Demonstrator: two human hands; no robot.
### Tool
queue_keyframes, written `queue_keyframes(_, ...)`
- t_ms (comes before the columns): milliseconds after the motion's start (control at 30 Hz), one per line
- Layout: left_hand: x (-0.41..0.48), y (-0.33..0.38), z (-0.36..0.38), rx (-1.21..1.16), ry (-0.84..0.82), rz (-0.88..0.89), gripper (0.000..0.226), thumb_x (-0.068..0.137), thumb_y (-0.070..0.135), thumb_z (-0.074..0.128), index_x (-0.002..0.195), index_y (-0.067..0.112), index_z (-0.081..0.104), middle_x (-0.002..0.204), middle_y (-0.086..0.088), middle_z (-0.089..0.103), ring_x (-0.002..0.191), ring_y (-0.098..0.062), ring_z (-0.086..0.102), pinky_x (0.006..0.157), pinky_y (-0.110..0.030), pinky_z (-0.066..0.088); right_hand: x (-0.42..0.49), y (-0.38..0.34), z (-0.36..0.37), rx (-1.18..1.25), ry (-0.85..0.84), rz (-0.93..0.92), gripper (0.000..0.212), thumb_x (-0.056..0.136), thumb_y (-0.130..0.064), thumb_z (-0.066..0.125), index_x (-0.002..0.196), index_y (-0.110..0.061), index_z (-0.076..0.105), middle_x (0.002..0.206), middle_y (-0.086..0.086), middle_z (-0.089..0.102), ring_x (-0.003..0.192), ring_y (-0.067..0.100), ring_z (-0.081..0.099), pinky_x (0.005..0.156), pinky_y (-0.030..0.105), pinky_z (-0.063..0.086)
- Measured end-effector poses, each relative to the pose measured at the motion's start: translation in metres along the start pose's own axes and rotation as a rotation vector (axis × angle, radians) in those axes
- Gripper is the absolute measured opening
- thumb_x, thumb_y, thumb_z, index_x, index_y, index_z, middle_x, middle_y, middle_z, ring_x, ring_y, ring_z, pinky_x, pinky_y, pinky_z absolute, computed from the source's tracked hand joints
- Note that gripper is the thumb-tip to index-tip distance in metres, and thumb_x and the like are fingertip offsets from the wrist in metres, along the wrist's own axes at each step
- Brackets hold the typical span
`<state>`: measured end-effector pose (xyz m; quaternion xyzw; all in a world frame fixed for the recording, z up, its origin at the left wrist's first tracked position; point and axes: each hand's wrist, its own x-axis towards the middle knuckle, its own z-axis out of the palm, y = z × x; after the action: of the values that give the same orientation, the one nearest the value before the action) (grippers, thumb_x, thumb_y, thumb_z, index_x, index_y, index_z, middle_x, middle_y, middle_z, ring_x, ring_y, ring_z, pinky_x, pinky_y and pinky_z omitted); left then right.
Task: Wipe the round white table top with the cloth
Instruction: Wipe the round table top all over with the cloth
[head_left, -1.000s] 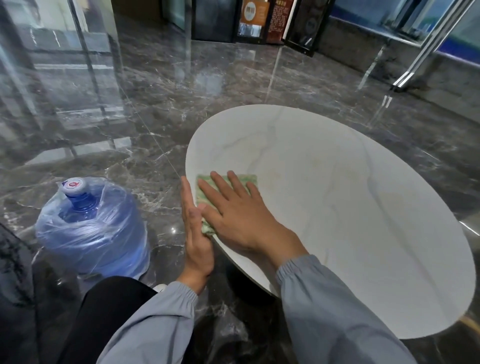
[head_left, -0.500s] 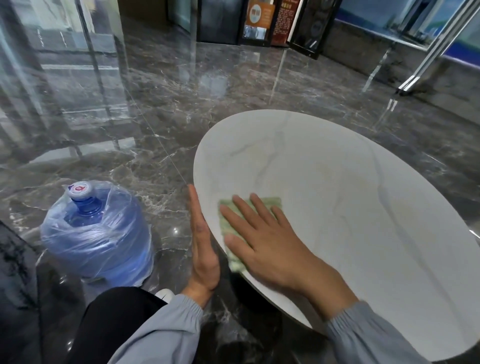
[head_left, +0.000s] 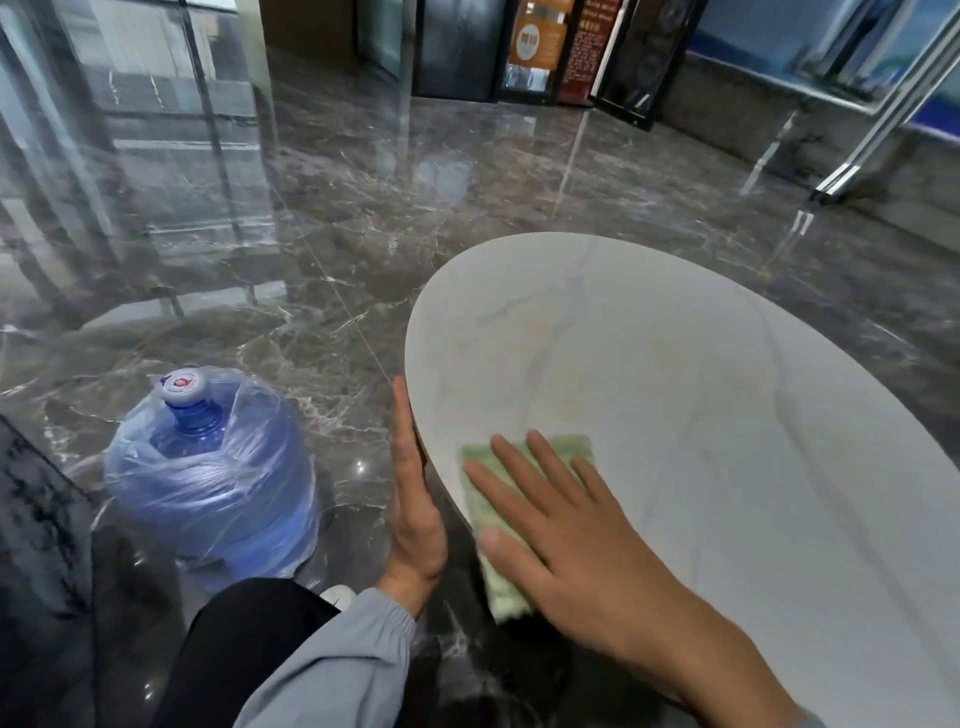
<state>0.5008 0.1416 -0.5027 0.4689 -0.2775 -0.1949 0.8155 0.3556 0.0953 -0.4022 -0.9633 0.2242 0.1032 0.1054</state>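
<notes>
The round white tabletop, faintly veined, fills the right half of the view. A green cloth lies on its near-left part, close to the rim, and its near corner hangs over the edge.

The right hand lies flat on the cloth, fingers straight and spread, palm down, pressing it to the surface without curling round it.

The left hand stands edge-on along the left rim of the tabletop, fingers straight and together, palm turned to the rim. It holds nothing. Contact with the rim looks likely but cannot be confirmed.

A grey sleeve covers the left forearm.

On the dark glossy marble floor, left of the tabletop, a large blue water bottle stands upright, wrapped in clear plastic film, with its cap on.
</notes>
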Motion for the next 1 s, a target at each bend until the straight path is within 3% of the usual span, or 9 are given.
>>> queue_keyframes(100,0.000,0.000,0.000,0.000,-0.007,0.001,0.072,0.107,0.060,0.027,0.166,0.024,0.011,0.173,0.011,0.015,0.160,-0.011,0.010,0.130,-0.054,0.008,-0.021,0.003,0.000,-0.024,-0.067,0.050,0.053,0.094,-0.070,-0.002,0.141,-0.071,-0.027,0.150,-0.039,-0.042,0.137,-0.006,-0.047,0.123,0.037,-0.021)
queue_keyframes(300,0.003,-0.009,-0.008,0.029,-0.015,0.022,0.064,0.109,0.052,0.022,0.166,0.026,0.012,0.174,0.009,0.014,0.161,-0.014,0.009,0.129,-0.055,0.010,0.085,0.001,-0.014,0.040,0.081,0.043,0.057,0.107,-0.059,0.015,0.160,-0.053,-0.006,0.168,-0.024,-0.020,0.153,0.007,-0.029,0.125,0.043,-0.015)
queue_keyframes(433,0.005,-0.011,-0.006,0.060,0.029,0.029,0.057,0.111,0.035,0.017,0.166,0.023,0.013,0.174,0.007,0.014,0.161,-0.015,0.008,0.129,-0.057,0.010,0.175,-0.002,-0.037,0.065,0.071,0.065,0.059,0.107,-0.057,0.017,0.163,-0.046,0.003,0.172,-0.014,-0.010,0.158,0.018,-0.016,0.124,0.054,-0.009)
queue_keyframes(533,0.007,-0.014,-0.006,0.070,0.042,0.046,0.056,0.111,0.026,0.015,0.166,0.021,0.014,0.174,0.005,0.015,0.161,-0.016,0.009,0.129,-0.057,0.010,0.193,-0.004,-0.039,0.066,0.073,0.055,0.059,0.107,-0.057,0.017,0.163,-0.045,0.003,0.173,-0.012,-0.009,0.158,0.020,-0.016,0.123,0.055,-0.010)
queue_keyframes(633,0.007,-0.013,-0.007,0.060,0.030,0.017,0.055,0.111,0.032,0.017,0.166,0.025,0.015,0.173,0.007,0.016,0.160,-0.013,0.010,0.129,-0.055,0.010,0.159,-0.004,-0.030,0.062,0.082,0.020,0.059,0.107,-0.057,0.015,0.163,-0.046,0.001,0.172,-0.014,-0.013,0.157,0.017,-0.020,0.125,0.053,-0.011)
queue_keyframes(733,0.005,-0.015,-0.008,0.102,0.039,0.044,0.052,0.114,0.023,0.016,0.166,0.020,0.016,0.173,0.008,0.019,0.160,-0.013,0.013,0.129,-0.054,0.012,0.088,-0.003,-0.013,0.064,0.090,-0.003,0.058,0.106,-0.059,0.015,0.161,-0.051,-0.004,0.168,-0.023,-0.020,0.152,0.007,-0.030,0.126,0.047,-0.013)
queue_keyframes(867,0.005,-0.014,-0.006,0.094,0.028,0.033,0.055,0.111,0.030,0.019,0.166,0.024,0.016,0.173,0.008,0.018,0.160,-0.016,0.015,0.128,-0.058,0.013,0.000,0.001,0.001,0.023,-0.010,0.020,0.055,0.105,-0.064,0.012,0.152,-0.063,-0.017,0.157,-0.034,-0.036,0.141,-0.004,-0.043,0.123,0.040,-0.021)
queue_keyframes(1000,0.005,-0.012,-0.004,0.088,0.008,0.044,0.057,0.111,0.035,0.023,0.166,0.024,0.012,0.173,0.009,0.015,0.160,-0.014,0.013,0.129,-0.056,0.012,-0.003,0.005,-0.003,0.020,-0.037,0.032,0.055,0.105,-0.064,0.013,0.150,-0.066,-0.018,0.155,-0.037,-0.037,0.140,-0.005,-0.044,0.123,0.038,-0.021)
